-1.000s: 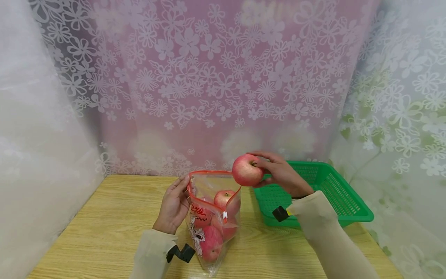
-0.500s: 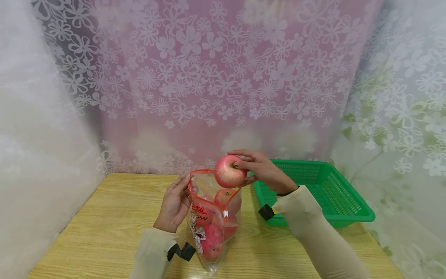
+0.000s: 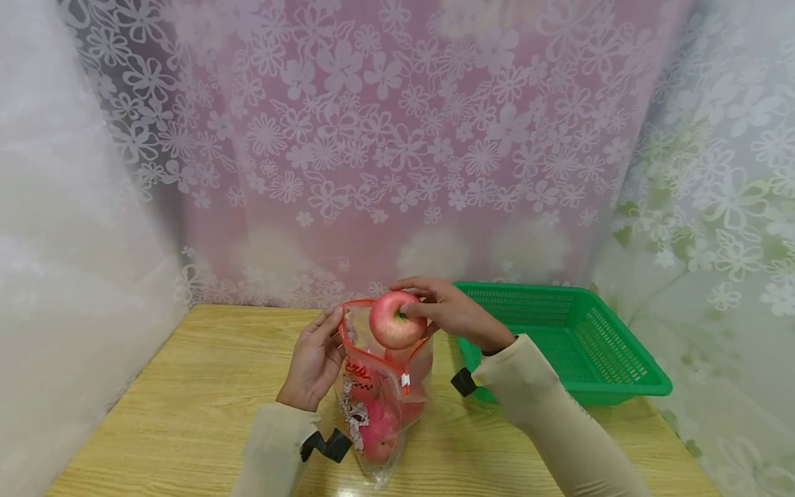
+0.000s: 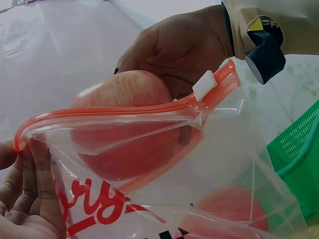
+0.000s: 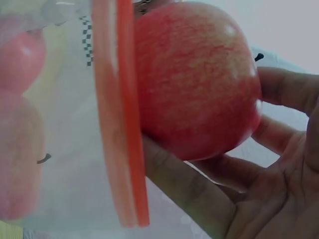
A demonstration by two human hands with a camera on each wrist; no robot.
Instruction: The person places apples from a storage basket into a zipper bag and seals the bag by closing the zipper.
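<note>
My right hand (image 3: 450,312) grips a red apple (image 3: 397,320) at the mouth of a clear zip bag (image 3: 410,414). In the left wrist view the lower part of that apple (image 4: 124,144) shows through the plastic, below the bag's orange zip edge (image 4: 99,113). A white slider (image 4: 203,85) sits on the zip toward the right. My left hand (image 3: 313,362) pinches the left end of the bag's rim between thumb and fingers. Several apples (image 3: 380,428) lie inside the bag, which stands upright on the table with red lettering on its front.
A green plastic basket (image 3: 621,393) with slotted walls stands on the table to the right, partly behind my right forearm. The wooden table (image 3: 205,386) ends at a pink floral curtain (image 3: 397,152) at the back.
My right hand has carried the apple left and slightly down, from beside the bag's right rim to its mouth. My left hand keeps its hold on the rim.
</note>
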